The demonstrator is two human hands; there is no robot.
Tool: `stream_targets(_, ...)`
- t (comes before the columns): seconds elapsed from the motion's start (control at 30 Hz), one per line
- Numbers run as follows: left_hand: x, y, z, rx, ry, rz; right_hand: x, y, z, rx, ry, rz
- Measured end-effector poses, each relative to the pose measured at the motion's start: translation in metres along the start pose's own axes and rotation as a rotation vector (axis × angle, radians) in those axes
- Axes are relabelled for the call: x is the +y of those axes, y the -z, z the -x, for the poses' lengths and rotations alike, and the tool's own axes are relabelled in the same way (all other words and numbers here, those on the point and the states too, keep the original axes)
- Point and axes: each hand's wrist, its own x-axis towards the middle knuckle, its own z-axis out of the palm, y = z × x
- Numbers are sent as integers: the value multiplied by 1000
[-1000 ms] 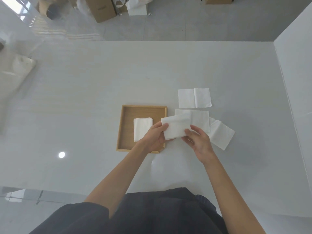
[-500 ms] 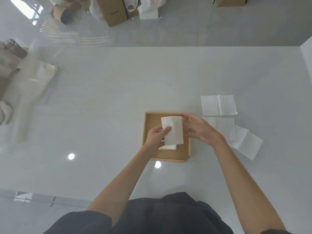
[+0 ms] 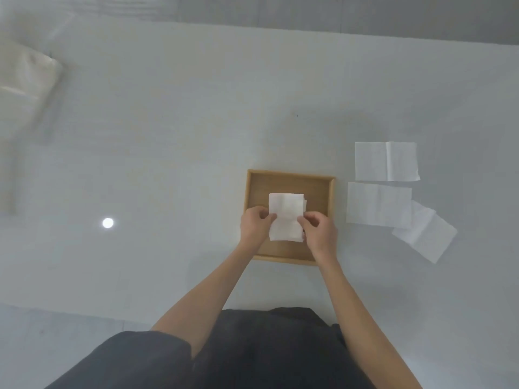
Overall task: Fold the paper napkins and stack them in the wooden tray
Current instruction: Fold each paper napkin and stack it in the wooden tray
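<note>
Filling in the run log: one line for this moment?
left hand + right hand: holding folded napkin | over tray | three napkins left

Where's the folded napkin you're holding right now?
In the head view it's centre-right, inside the wooden tray: the folded napkin lies over another one, pinched between the left hand and right hand.

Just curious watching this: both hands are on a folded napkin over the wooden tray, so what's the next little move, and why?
Probably let go. Both the left hand and right hand pinch the folded napkin, which sits squarely over another in the wooden tray. Then the right hand could reach for the nearest unfolded napkin beside the tray.
</note>
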Motion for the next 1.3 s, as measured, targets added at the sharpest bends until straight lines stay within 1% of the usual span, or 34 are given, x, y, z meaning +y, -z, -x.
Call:
stream_targets(0.1, -4, -3, 2, 38, -20, 7, 3, 0, 0, 59, 38, 62)
stream_targets(0.3, -12, -11, 4, 55, -17, -15, 11, 0, -1, 62, 35, 109)
stream_targets(0.57, -10, -20, 3, 104, -44, -114, 19, -4, -1, 98, 51, 120)
stream_targets(0.8, -6, -20, 7, 129, -24, -65, 26, -10, -1, 138, 73, 92)
stream_targets(1.03, -3, -18, -2, 130, -91, -99, 26, -18, 0, 107, -34, 41)
stream_targets(1.23, -6, -15, -4, 109, -86, -111, 23, -14, -4, 127, 1, 56)
stream_targets(1.3, -7, -15, -4, 104, -79, -113, 22, -14, -7, 109, 27, 57)
